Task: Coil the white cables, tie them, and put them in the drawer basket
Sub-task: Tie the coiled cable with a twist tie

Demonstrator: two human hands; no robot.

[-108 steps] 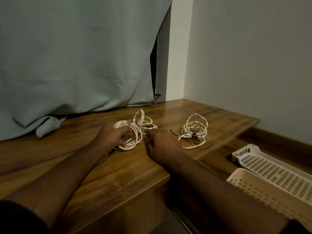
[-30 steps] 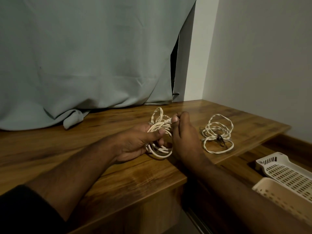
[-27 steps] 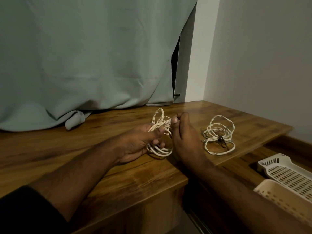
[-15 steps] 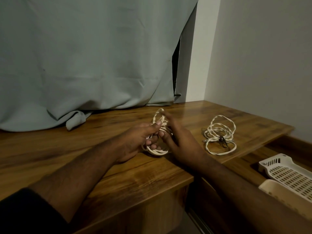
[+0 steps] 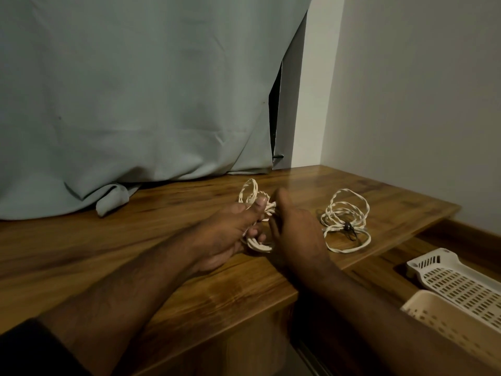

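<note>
Wood-grain table fills the lower part of the view, its near edge running across the bottom and its right edge dropping to a lower ledge. Nearest, at the lower right below that edge, two slotted plastic baskets lie side by side. Both forearms reach in from the near edge toward the middle of the table. The left hand has its grip clenched round a coiled white cable, thumb pressed over the strands. The right hand touches the same coil; its fingers are hidden, so I cannot tell its grip. Toward the right edge lies a second coiled cable, bound by a dark tie. Beyond, a pale curtain bunches onto the far edge.
</note>
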